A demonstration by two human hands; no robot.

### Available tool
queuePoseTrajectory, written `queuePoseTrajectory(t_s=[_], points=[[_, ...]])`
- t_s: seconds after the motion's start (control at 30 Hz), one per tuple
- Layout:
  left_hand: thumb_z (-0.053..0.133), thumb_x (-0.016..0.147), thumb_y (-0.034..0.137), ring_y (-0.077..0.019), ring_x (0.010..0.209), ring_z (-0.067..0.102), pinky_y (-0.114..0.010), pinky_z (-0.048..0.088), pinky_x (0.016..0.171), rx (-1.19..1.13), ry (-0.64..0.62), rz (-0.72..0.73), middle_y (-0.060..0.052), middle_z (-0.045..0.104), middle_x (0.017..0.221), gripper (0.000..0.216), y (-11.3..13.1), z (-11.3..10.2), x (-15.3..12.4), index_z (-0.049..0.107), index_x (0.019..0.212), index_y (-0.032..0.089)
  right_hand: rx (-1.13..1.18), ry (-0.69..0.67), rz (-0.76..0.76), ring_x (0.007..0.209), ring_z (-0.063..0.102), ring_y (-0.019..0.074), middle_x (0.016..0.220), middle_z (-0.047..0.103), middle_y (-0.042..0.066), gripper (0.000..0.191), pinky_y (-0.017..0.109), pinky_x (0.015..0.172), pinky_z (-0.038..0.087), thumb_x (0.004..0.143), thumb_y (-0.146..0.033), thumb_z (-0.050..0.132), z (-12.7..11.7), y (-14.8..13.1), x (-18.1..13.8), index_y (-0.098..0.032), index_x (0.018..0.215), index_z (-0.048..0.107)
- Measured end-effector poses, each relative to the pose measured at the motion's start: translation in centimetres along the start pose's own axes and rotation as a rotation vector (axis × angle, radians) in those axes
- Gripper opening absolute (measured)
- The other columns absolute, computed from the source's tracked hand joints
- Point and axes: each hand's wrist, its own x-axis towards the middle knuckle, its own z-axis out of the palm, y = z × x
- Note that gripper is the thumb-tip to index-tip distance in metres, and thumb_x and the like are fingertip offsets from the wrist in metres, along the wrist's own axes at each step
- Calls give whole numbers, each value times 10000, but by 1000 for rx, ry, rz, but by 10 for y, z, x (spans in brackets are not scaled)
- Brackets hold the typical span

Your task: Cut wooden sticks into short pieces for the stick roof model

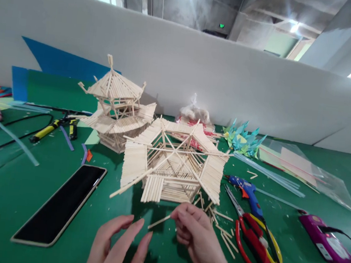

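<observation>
Your left hand (pixel 116 246) hovered open and empty while your right hand (pixel 196 234) pinched one thin stick (pixel 159 222) by its end, just in front of the wooden roof (pixel 172 164); gripping nearer its middle would probably have steadied it.

Phone (pixel 61 203) left of stick roof (pixel 172 164); scissors (pixel 253 240) right; pagoda model (pixel 115 104) behind.
</observation>
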Motion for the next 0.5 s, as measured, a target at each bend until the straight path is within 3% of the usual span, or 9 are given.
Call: queuePoseTrajectory(t_s=[0.17,0.3,0.4,0.5], points=[[567,727,16,-217,857,489,-359,424,712,-103,-231,107,-107,489,924,246,0,5,-29,545,962,81,-410,396,-227,491,302,75,547,374,-64,223,198,440,225,781,-395,539,-45,2,-43,-176,798,580],[546,737,5,-248,891,479,-417,398,741,-116,-315,176,-133,509,937,247,1,20,-38,539,976,67,-649,713,-418,586,440,120,677,514,-11,235,221,519,361,754,-403,551,-80,6,-68,-189,849,576],[539,763,63,-219,807,502,-386,398,696,-38,-416,268,-105,567,848,168,7,37,-29,550,929,87,-749,790,-498,591,475,122,706,528,0,213,219,519,400,765,-372,541,-97,12,-77,-194,880,561],[483,803,117,-201,732,522,-349,392,639,-25,-525,331,-58,609,767,114,20,57,-15,576,867,131,-808,777,-512,634,500,123,767,543,14,194,216,544,423,793,-340,512,-104,17,-82,-199,924,539]])
